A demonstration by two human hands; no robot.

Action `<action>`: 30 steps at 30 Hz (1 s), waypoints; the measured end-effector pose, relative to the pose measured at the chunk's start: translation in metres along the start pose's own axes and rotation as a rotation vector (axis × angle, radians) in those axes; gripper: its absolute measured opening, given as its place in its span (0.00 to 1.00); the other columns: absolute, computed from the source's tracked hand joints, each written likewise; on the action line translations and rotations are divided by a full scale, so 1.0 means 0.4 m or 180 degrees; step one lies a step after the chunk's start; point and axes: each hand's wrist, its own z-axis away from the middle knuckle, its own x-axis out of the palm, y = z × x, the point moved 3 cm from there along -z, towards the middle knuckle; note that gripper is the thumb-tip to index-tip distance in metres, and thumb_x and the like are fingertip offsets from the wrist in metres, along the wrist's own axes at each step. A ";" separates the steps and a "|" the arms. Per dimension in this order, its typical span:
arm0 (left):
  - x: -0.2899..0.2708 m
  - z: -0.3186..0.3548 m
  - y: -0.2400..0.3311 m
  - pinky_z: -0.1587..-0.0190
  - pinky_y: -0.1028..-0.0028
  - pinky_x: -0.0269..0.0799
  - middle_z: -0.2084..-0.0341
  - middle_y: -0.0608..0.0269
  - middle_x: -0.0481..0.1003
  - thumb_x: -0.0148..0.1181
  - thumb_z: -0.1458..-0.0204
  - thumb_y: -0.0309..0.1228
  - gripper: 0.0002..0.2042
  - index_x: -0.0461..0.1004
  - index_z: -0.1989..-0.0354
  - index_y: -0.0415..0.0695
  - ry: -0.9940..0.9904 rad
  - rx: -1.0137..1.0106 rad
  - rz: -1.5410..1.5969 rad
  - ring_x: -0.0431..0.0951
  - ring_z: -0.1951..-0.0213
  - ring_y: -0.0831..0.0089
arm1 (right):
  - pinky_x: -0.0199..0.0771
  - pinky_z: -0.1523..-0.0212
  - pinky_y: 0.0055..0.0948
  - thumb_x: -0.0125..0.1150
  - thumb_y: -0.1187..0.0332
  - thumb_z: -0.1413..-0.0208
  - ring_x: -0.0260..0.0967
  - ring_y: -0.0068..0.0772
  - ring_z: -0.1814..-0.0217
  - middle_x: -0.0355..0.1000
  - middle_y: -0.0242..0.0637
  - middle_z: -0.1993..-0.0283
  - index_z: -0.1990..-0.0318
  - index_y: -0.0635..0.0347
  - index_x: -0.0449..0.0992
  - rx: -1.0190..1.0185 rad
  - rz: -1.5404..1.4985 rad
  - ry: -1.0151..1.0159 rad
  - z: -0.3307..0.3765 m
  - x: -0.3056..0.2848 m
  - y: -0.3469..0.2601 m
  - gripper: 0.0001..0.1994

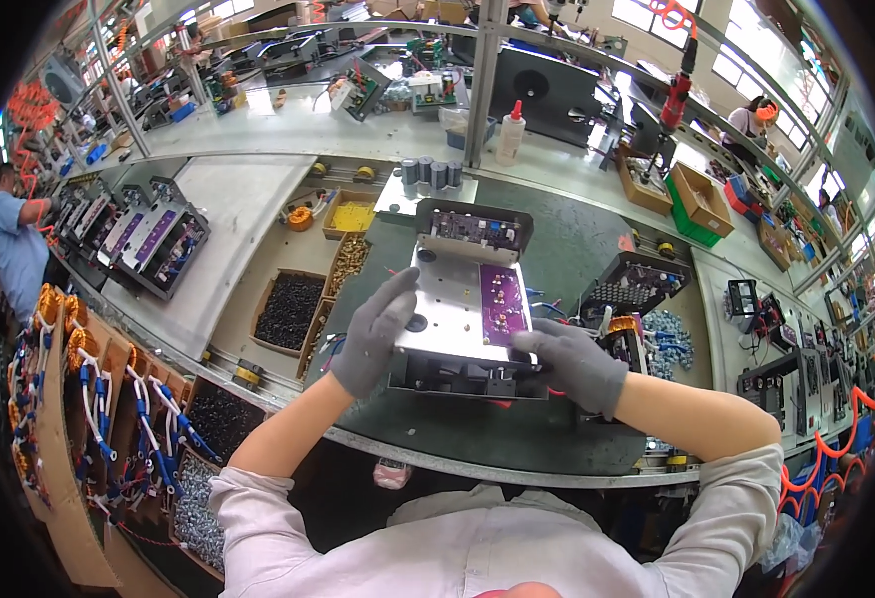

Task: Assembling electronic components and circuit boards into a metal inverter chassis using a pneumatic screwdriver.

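On the green work mat stands an electronic device chassis (pixel 454 374), dark-walled with a shiny metal plate (pixel 449 299) across its middle. A purple circuit board (pixel 503 304) lies on the plate's right part, and another board shows along the far wall. My left hand (pixel 375 334), in a grey glove, grips the plate's left edge. My right hand (pixel 577 367), gloved alike, closes on the near right corner of the chassis. Its fingertips are partly blurred. Some coloured wires (pixel 547 302) stick out at the right side.
Boxes of black screws (pixel 286 311) and brass parts (pixel 349 261) sit to the left. Grey cylinders (pixel 431 174) and a white bottle with red tip (pixel 510 133) stand beyond. A similar open unit (pixel 637 284) is at the right. A red power driver (pixel 675 100) hangs overhead.
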 end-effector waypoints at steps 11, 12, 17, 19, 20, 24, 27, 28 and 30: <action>-0.006 0.018 -0.013 0.56 0.76 0.71 0.56 0.54 0.72 0.47 0.38 0.31 0.22 0.60 0.39 0.31 -0.0416 0.0113 -0.0856 0.76 0.62 0.76 | 0.66 0.44 0.28 0.60 0.62 0.42 0.66 0.27 0.45 0.68 0.38 0.45 0.38 0.62 0.61 -0.0316 0.0001 0.0034 -0.009 -0.012 0.044 0.27; -0.007 0.027 -0.018 0.56 0.75 0.72 0.57 0.54 0.72 0.47 0.38 0.31 0.22 0.60 0.39 0.31 -0.0417 0.0078 -0.0795 0.76 0.62 0.75 | 0.62 0.40 0.28 0.62 0.64 0.44 0.64 0.30 0.43 0.68 0.40 0.43 0.38 0.63 0.60 -0.0409 0.0395 0.0095 0.000 -0.012 0.039 0.29; -0.012 0.011 -0.049 0.62 0.76 0.71 0.64 0.57 0.73 0.47 0.41 0.26 0.20 0.63 0.42 0.31 -0.0260 0.0856 -0.1918 0.74 0.68 0.76 | 0.62 0.40 0.28 0.63 0.68 0.46 0.65 0.32 0.44 0.69 0.42 0.46 0.40 0.65 0.61 -0.0471 0.0331 0.0069 -0.042 -0.027 0.044 0.27; -0.007 0.001 -0.030 0.65 0.75 0.71 0.68 0.53 0.74 0.48 0.42 0.25 0.18 0.66 0.44 0.31 -0.0207 0.1147 -0.2194 0.75 0.71 0.73 | 0.67 0.44 0.27 0.62 0.69 0.45 0.66 0.31 0.46 0.70 0.42 0.47 0.40 0.65 0.62 -0.0565 0.0690 0.0201 -0.073 -0.043 0.050 0.26; -0.007 -0.002 -0.021 0.65 0.74 0.72 0.68 0.50 0.74 0.49 0.43 0.25 0.18 0.66 0.45 0.31 -0.0292 0.1466 -0.2851 0.76 0.70 0.70 | 0.69 0.47 0.27 0.61 0.69 0.44 0.68 0.32 0.47 0.70 0.42 0.47 0.40 0.66 0.61 -0.0446 0.0515 0.0176 -0.084 -0.054 0.044 0.26; -0.010 -0.026 -0.017 0.64 0.63 0.72 0.70 0.48 0.74 0.52 0.44 0.33 0.19 0.66 0.46 0.34 -0.0244 0.1528 -0.2768 0.76 0.67 0.52 | 0.71 0.51 0.27 0.61 0.68 0.44 0.69 0.30 0.50 0.72 0.43 0.51 0.39 0.67 0.60 -0.0851 0.0962 0.0251 -0.104 -0.082 0.067 0.27; -0.103 -0.142 -0.098 0.64 0.63 0.72 0.69 0.49 0.74 0.54 0.45 0.36 0.21 0.67 0.45 0.40 0.0629 0.1807 -0.2441 0.76 0.66 0.54 | 0.70 0.51 0.25 0.61 0.67 0.44 0.68 0.27 0.50 0.71 0.43 0.53 0.39 0.67 0.59 -0.0523 0.1564 0.0545 -0.093 -0.105 0.049 0.28; -0.128 -0.203 -0.102 0.61 0.63 0.72 0.66 0.49 0.74 0.54 0.45 0.37 0.20 0.68 0.45 0.42 0.0675 0.1458 -0.2769 0.76 0.63 0.54 | 0.70 0.51 0.25 0.61 0.67 0.44 0.68 0.27 0.50 0.71 0.43 0.53 0.39 0.67 0.59 -0.0505 0.1573 0.0567 -0.078 -0.112 0.040 0.28; -0.154 -0.313 -0.108 0.57 0.62 0.71 0.60 0.51 0.74 0.53 0.46 0.37 0.19 0.69 0.46 0.45 0.0723 0.1044 -0.3759 0.75 0.58 0.56 | 0.69 0.50 0.24 0.60 0.67 0.45 0.68 0.26 0.51 0.70 0.43 0.52 0.38 0.67 0.58 -0.0559 0.0909 0.0753 -0.037 -0.124 0.011 0.29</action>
